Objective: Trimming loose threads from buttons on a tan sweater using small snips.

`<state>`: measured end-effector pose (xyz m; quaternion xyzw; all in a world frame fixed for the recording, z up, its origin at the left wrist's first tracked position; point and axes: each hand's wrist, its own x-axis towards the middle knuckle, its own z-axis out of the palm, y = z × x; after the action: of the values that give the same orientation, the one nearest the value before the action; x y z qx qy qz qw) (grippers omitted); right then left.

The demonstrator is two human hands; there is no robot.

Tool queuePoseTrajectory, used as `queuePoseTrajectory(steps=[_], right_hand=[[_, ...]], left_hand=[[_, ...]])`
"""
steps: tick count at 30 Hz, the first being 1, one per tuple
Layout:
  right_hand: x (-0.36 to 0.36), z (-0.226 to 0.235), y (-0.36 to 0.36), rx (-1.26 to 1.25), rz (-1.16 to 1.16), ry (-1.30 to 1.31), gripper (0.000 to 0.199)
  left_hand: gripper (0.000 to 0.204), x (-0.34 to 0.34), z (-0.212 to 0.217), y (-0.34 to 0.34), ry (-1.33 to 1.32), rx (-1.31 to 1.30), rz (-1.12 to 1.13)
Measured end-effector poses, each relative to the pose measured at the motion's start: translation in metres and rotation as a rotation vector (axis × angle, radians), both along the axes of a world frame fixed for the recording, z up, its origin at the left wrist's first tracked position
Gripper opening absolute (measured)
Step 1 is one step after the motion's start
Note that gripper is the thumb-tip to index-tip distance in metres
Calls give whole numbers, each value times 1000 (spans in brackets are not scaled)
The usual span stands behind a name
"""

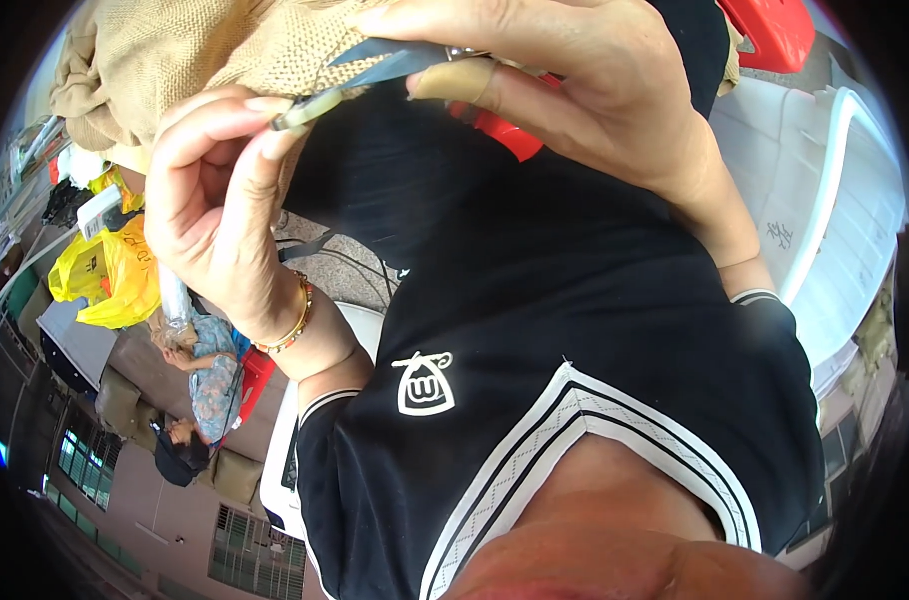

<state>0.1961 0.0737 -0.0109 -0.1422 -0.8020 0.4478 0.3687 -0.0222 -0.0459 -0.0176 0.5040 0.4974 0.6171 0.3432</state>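
My left hand [220, 190] is closed, pinching a small pale green piece [313, 108] between thumb and fingertips. A dark end of that piece shows by the thumb. My right hand [585, 90], a tan strip wrapped round its thumb, grips what looks like a pair of snips [400, 66]. Their bluish-grey pointed blades reach left toward the green piece; I cannot tell whether they touch it. Bright metal shows near the right fingers, while the handles are mostly hidden in the palm. Behind both hands lies coarse tan burlap cloth [200, 55].
Yellow plastic bags [125, 270] stand at the left. Farther back, a person in a patterned light-blue top [215, 375] sits on a red seat. A translucent white plastic bin [845, 200] is close on the right. A red plastic stool [775, 30] is at the upper right.
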Motion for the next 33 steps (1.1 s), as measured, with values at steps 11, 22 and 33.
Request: queuePoseTrajectory(steps=[11, 22, 33], right_hand=[[-2, -8, 0, 317, -68, -23, 34], [-10, -24, 9, 508, -72, -23, 36], [-1, -17, -8, 35, -74, 245, 37]], left_hand=[[22, -2, 1, -1, 112, 11, -14], [20, -1, 3, -4, 183, -28, 3], [22, 0, 1, -2, 140, 9, -5]])
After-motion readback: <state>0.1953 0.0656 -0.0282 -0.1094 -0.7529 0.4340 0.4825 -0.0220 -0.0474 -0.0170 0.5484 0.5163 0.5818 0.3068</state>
